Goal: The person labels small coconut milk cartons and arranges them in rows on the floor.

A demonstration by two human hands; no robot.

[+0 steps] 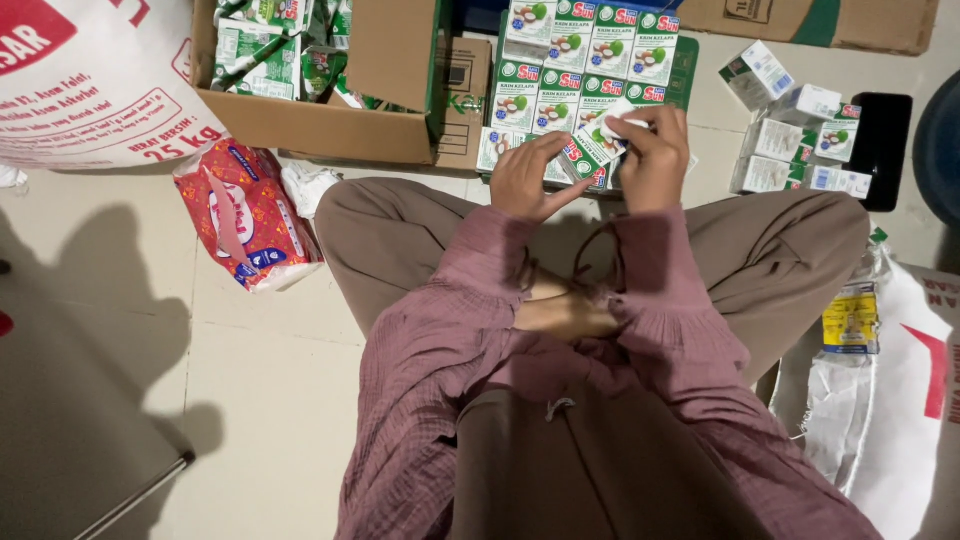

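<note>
While both hands pinch one small white-and-green carton [598, 145] between them, left hand [527, 178] gripping its lower end and right hand [655, 155] its upper, it hovers over a flat tray [688, 62] of matching cartons (six more [800, 140] lie loose on the floor [270, 380]).

Left hand [528, 178]: raised ahead of the knees, fingers curled, thumb stretched toward the right. Right hand [655, 155]: just beside it, fingers bent in a pinch, back of hand facing the camera. Both forearms: sleeved, angled forward, wrists near together.
</note>
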